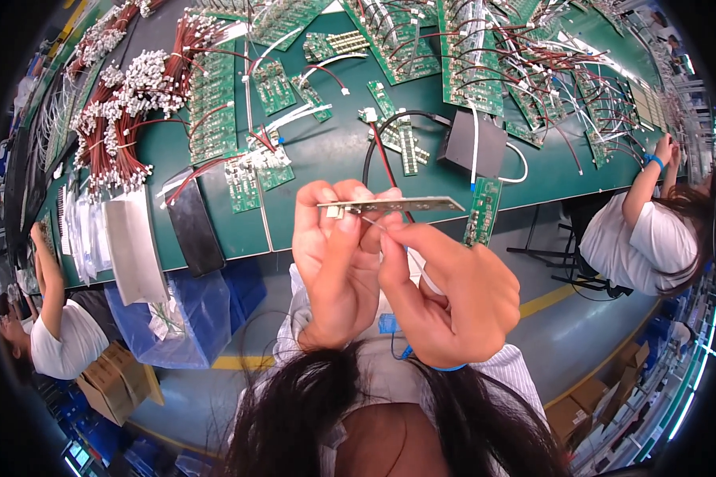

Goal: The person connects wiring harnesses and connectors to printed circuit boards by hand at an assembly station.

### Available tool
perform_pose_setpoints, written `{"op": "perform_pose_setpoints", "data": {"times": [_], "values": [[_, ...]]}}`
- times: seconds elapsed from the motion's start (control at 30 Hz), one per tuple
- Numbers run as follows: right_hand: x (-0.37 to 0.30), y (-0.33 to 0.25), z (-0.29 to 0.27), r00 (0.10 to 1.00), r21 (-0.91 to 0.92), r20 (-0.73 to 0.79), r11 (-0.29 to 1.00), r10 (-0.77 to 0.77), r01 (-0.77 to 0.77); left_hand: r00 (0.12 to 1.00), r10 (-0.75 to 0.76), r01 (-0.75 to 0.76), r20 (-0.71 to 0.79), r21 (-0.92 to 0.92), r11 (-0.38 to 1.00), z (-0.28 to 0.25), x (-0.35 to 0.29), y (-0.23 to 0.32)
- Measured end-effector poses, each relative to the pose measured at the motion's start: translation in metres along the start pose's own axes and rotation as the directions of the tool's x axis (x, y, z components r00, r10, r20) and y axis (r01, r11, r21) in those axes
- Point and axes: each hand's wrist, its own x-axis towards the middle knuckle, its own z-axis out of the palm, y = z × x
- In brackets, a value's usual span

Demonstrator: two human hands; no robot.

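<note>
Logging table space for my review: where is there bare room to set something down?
On the table, one bare patch lies between the small boards left of centre and the black cable. Another lies right of the black box, before the right-hand boards. The far side is crowded with wired boards, the left with wire bundles.

Green bench (330, 151): wire bundles (127, 147) toward left, circuit boards (213, 107) spread about, dark box (471, 145) near front edge.
</note>
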Motion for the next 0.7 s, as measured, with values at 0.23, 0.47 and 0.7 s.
{"op": "perform_pose_setpoints", "data": {"times": [0.23,0.47,0.7], "values": [[-0.0013,0.0003,0.0006,1.000,0.016,0.013,1.000,-0.014,0.014,0.999,0.039,-0.039,0.002,0.064,0.997,0.0013,-0.0029,-0.0026],[-0.0006,-0.0023,0.0027,0.996,0.089,-0.013,0.992,0.086,-0.085,1.000,0.015,-0.016,0.015,0.079,0.997,0.0017,-0.0023,-0.0017],[-0.0010,-0.0007,0.0017,0.993,0.114,0.025,0.986,0.118,-0.120,0.996,0.086,-0.088,0.017,0.193,0.977,-0.0009,-0.0021,-0.0012]]}}
